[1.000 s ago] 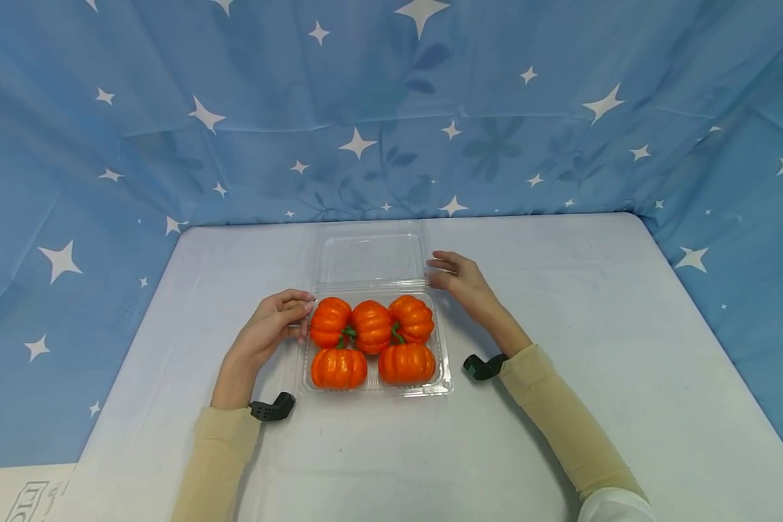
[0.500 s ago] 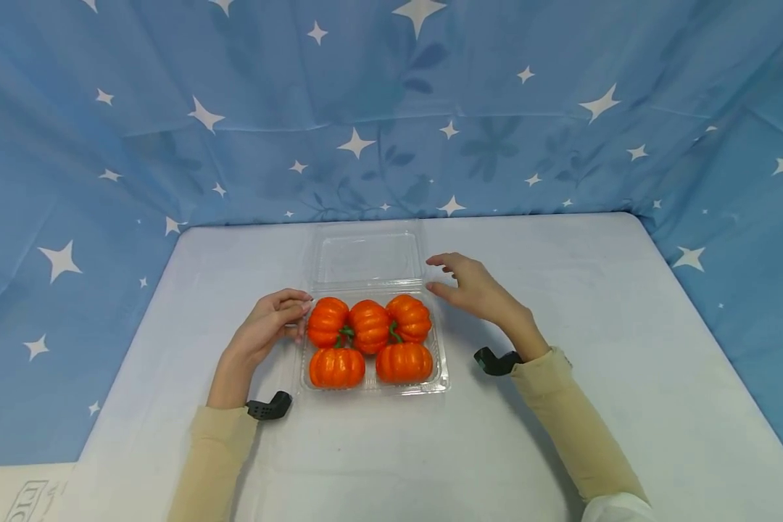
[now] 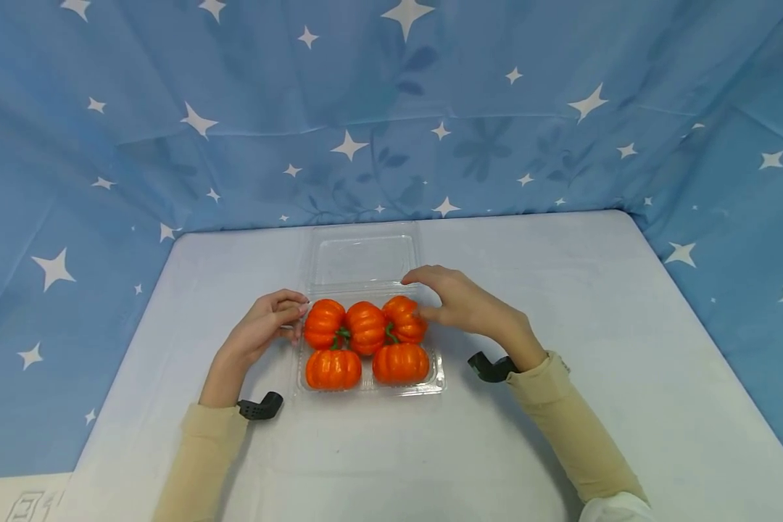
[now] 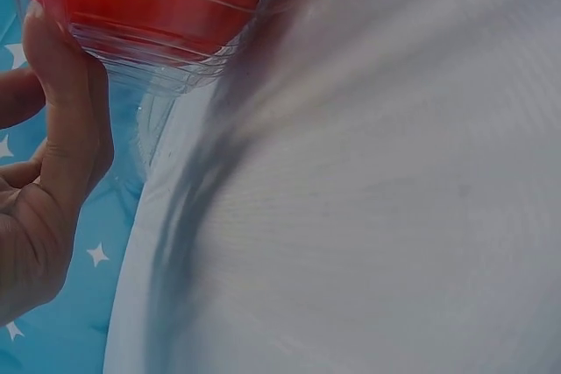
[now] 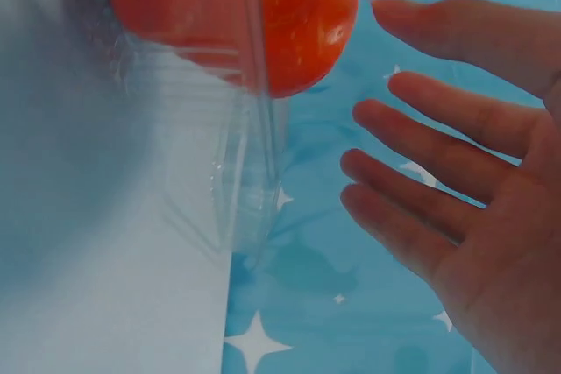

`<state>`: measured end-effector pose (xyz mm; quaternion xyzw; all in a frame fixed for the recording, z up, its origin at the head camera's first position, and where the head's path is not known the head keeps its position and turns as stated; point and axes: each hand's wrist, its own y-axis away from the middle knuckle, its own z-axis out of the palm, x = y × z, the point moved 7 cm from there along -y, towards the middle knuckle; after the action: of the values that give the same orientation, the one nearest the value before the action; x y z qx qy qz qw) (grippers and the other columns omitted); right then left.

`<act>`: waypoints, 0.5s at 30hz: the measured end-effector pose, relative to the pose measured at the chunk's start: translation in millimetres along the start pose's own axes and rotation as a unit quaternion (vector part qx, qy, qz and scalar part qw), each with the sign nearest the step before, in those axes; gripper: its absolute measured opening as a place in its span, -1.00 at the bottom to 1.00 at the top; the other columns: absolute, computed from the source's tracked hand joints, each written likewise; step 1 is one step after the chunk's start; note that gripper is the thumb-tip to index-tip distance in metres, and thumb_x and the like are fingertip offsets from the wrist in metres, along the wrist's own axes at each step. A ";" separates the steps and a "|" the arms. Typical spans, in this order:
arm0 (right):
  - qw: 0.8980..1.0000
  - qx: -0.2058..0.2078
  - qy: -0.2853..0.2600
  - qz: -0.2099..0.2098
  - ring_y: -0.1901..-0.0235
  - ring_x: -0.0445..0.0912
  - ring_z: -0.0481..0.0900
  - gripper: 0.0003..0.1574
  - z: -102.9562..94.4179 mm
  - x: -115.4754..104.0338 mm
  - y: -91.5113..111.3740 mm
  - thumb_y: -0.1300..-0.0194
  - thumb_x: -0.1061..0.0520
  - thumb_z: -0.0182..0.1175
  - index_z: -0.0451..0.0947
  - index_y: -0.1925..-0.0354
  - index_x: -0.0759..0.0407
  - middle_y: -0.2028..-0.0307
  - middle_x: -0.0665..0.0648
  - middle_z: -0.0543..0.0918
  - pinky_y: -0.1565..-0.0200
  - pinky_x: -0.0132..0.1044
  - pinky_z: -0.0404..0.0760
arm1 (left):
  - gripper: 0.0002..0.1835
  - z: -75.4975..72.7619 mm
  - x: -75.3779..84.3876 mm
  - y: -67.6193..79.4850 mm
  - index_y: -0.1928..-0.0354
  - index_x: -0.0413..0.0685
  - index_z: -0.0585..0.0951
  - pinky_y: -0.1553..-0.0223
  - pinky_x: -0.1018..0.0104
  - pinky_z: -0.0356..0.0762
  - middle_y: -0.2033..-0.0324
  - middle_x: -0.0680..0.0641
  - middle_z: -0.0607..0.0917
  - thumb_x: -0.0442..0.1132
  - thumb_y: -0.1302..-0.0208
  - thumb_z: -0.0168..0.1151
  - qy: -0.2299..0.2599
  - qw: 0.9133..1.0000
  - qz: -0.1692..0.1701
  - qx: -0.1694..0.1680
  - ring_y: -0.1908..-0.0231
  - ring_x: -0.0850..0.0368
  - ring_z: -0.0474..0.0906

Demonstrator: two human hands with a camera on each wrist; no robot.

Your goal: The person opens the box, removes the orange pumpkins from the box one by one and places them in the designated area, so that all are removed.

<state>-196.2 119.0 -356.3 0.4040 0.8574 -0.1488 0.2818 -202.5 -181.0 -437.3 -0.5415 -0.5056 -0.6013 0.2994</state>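
A clear plastic clamshell container lies on the table and holds several orange toy pumpkins with green stems. Its lid is folded back flat behind it. My left hand is at the container's left rim; in the left wrist view the thumb lies against the edge beside a pumpkin. My right hand hovers over the back right pumpkin, thumb and fingers spread. In the right wrist view a small gap separates those fingers from the pumpkin.
A white cloth covers the table. A blue curtain with white stars hangs behind and along both sides. Part of a printed cardboard box shows at the lower left. Each wrist wears a black camera.
My right hand has left the lid's right edge, spread its fingers, and come over the back right pumpkin. The left hand stays at the container's left rim. The head view has shifted slightly.
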 end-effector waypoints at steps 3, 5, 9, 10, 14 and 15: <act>1.000 -0.023 0.005 -0.006 -0.35 0.14 0.46 -0.41 5.4 -5.9 -0.7 -0.32 0.22 0.36 0.52 -0.28 0.25 -0.29 0.19 0.57 -0.39 0.09 0.45 | -0.62 -1.6 -2.7 1.0 -0.23 -0.45 0.35 0.47 0.33 0.65 0.41 0.02 0.63 -0.29 -0.57 0.07 0.001 1.000 0.000 0.002 0.53 0.18 0.52; 0.999 -0.036 0.007 -0.009 -0.36 0.15 0.45 -0.41 9.3 -8.2 -1.1 -0.31 0.24 0.36 0.52 -0.28 0.23 -0.31 0.20 0.54 -0.39 0.09 0.45 | -0.61 -2.4 -3.8 1.3 -0.23 -0.45 0.36 0.47 0.33 0.65 0.42 0.02 0.63 -0.28 -0.57 0.07 0.001 1.000 0.001 0.003 0.53 0.18 0.52; 0.999 -0.052 0.009 -0.010 -0.36 0.15 0.45 -0.41 15.4 -9.7 -1.8 -0.27 0.25 0.38 0.53 -0.26 0.19 -0.32 0.20 0.52 -0.38 0.08 0.48 | -0.61 -2.2 -4.7 0.7 -0.23 -0.44 0.36 0.46 0.33 0.65 0.42 0.02 0.63 -0.27 -0.57 0.08 0.003 1.000 0.003 0.002 0.53 0.17 0.52; 0.998 -0.054 0.008 -0.010 -0.35 0.14 0.45 -0.41 16.7 -9.8 -2.0 -0.26 0.26 0.40 0.53 -0.25 0.18 -0.32 0.20 0.52 -0.37 0.07 0.49 | -0.61 -2.0 -4.8 0.4 -0.23 -0.44 0.36 0.46 0.33 0.65 0.41 0.02 0.64 -0.27 -0.57 0.08 0.004 1.000 0.004 0.002 0.53 0.17 0.52; 0.998 -0.062 0.012 -0.018 -0.35 0.14 0.44 -0.36 22.0 -10.1 -2.6 -0.22 0.27 0.42 0.52 -0.26 0.20 -0.33 0.22 0.51 -0.37 0.06 0.49 | -0.62 -2.0 -5.1 -0.8 -0.24 -0.45 0.35 0.45 0.34 0.65 0.39 0.03 0.65 -0.30 -0.57 0.07 0.006 1.000 0.005 0.001 0.52 0.19 0.52; 0.998 -0.065 0.012 -0.019 -0.36 0.15 0.43 -0.34 23.4 -10.1 -2.5 -0.22 0.28 0.42 0.51 -0.28 0.21 -0.34 0.23 0.50 -0.38 0.06 0.48 | -0.62 -1.9 -5.2 -0.9 -0.24 -0.45 0.35 0.45 0.34 0.65 0.38 0.03 0.65 -0.30 -0.57 0.06 0.006 1.000 0.006 0.001 0.52 0.19 0.53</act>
<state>-184.3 99.9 -368.8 0.3698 0.8763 -0.0931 0.2946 -202.8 -183.4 -442.3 -0.5401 -0.5012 -0.6026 0.3064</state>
